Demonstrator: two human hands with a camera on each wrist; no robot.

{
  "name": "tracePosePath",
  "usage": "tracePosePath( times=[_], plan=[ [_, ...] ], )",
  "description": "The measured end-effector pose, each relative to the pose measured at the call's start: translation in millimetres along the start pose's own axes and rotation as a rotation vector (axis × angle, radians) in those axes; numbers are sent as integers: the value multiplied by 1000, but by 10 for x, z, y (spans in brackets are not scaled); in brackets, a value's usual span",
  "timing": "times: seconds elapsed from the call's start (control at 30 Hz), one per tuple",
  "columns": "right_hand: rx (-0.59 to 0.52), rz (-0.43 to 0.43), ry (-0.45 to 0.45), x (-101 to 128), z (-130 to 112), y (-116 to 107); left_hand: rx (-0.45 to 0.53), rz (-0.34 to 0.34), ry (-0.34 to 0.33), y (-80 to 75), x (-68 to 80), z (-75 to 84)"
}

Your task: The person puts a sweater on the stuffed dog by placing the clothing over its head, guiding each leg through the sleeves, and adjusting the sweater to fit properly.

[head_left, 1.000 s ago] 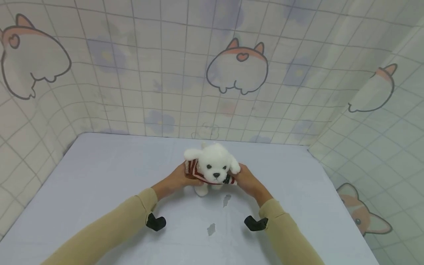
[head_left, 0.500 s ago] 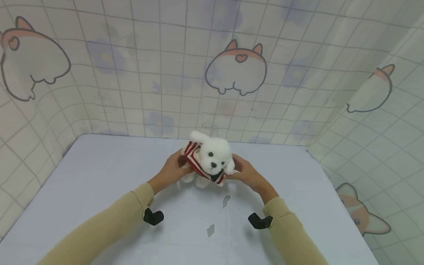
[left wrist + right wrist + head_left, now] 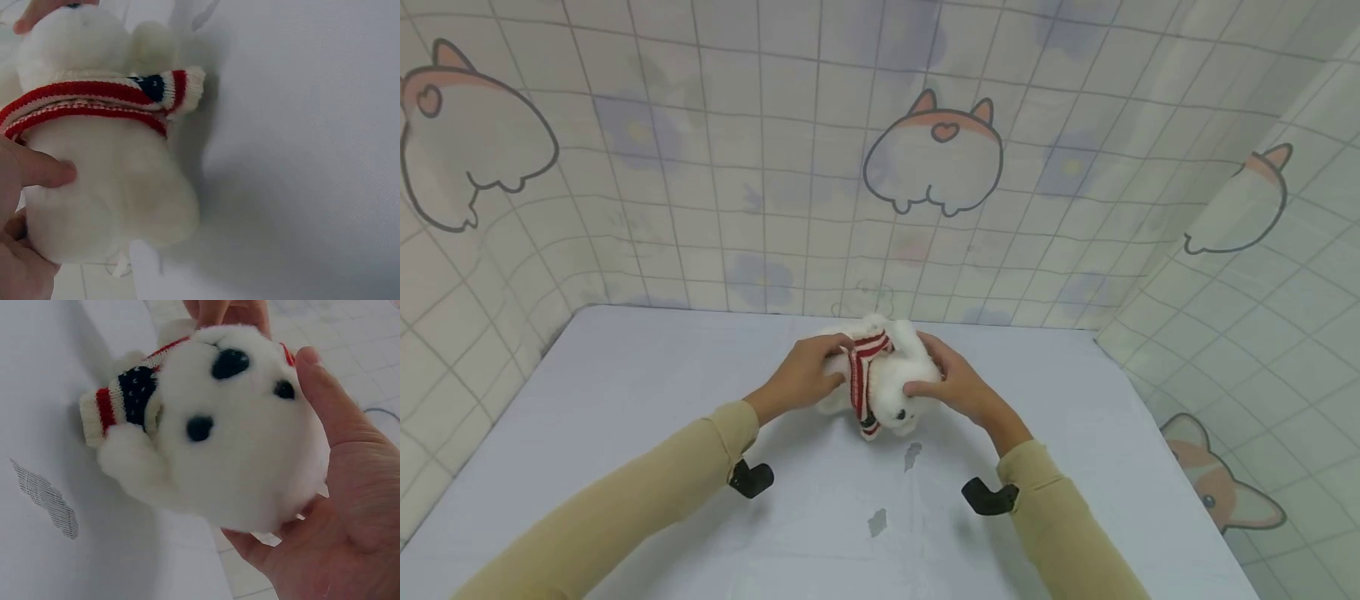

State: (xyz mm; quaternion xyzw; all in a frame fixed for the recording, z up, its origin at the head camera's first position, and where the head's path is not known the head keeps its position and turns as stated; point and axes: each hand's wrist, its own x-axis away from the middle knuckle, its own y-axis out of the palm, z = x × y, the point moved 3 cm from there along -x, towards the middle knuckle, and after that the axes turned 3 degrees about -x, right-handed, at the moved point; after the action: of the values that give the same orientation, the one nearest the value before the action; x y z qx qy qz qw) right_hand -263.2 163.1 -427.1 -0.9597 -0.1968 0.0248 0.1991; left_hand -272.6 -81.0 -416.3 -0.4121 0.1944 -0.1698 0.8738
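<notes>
Lying on its side on the pale table [image 3: 625, 433], head toward the wearer: one white plush dog [image 3: 891, 387] in a red-and-white striped knitted sweater [image 3: 861, 375]. Left hand [image 3: 801, 379] curled round the body end, right hand [image 3: 951, 387] cupped round the head. Two beige sleeves, two black wrist mounts, two grey scuffs on the table. Corgi-print tiled curtain behind.

Left wrist view: one plush dog [image 3: 106, 169], thumb [image 3: 37, 172] pressing into the soft torso below the sweater [image 3: 87, 103]. Probably light, squashy, unbreakable; fur not slippery.

Right wrist view: head [image 3: 244, 425] filling the right hand [image 3: 337, 506], fingers wrapped round it. Two black eyes, one black nose. Best hold judged at torso and head, as here.
</notes>
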Motion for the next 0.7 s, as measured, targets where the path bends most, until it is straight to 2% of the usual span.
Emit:
tracePosePath(
  times=[0.23, 0.43, 0.57, 0.7],
  plan=[
    [115, 4, 49, 6, 80, 93, 3, -32, 20, 48, -10, 56],
    [131, 20, 49, 12, 37, 97, 34, -40, -21, 32, -5, -63],
    [163, 76, 40, -10, 50, 51, 99, -47, -49, 35, 26, -158],
    [186, 153, -26, -38, 3, -17, 163, -68, -60, 55, 61, -225]
  ],
)
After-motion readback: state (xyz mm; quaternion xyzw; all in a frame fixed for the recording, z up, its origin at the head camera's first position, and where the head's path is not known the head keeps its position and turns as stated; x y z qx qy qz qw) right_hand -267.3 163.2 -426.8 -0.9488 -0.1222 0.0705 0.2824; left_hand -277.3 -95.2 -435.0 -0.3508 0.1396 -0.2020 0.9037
